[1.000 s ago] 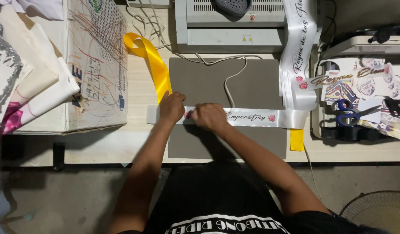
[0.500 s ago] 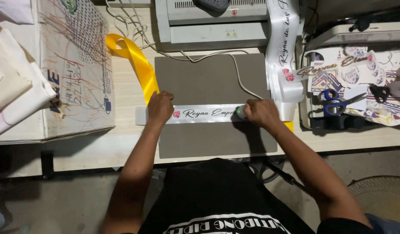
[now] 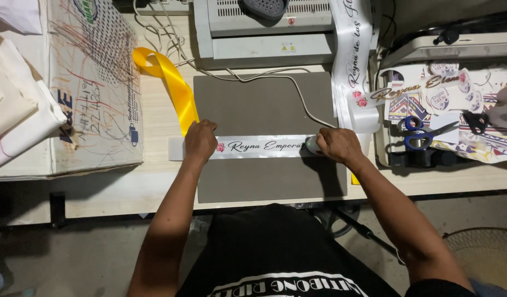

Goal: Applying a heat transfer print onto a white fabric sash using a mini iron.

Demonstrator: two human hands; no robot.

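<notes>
A white satin ribbon (image 3: 264,147) with dark script lettering and a small pink flower lies flat across a grey mat (image 3: 264,110). My left hand (image 3: 201,140) presses down on the ribbon's left end with curled fingers. My right hand (image 3: 337,146) sits on the ribbon's right part, closed over a small rounded tool (image 3: 311,144) that shows a green light. The rest of the ribbon runs up and away along the mat's right edge (image 3: 350,66).
A yellow ribbon (image 3: 174,82) lies left of the mat. A grey machine (image 3: 264,33) with a white cable stands behind. A scribbled cardboard box (image 3: 94,82) and cloth are at the left. Blue-handled scissors (image 3: 418,132) and printed sheets are at the right.
My right hand has slid rightward along the ribbon, away from my left hand, uncovering the lettering. My left hand stays pressed on the left end.
</notes>
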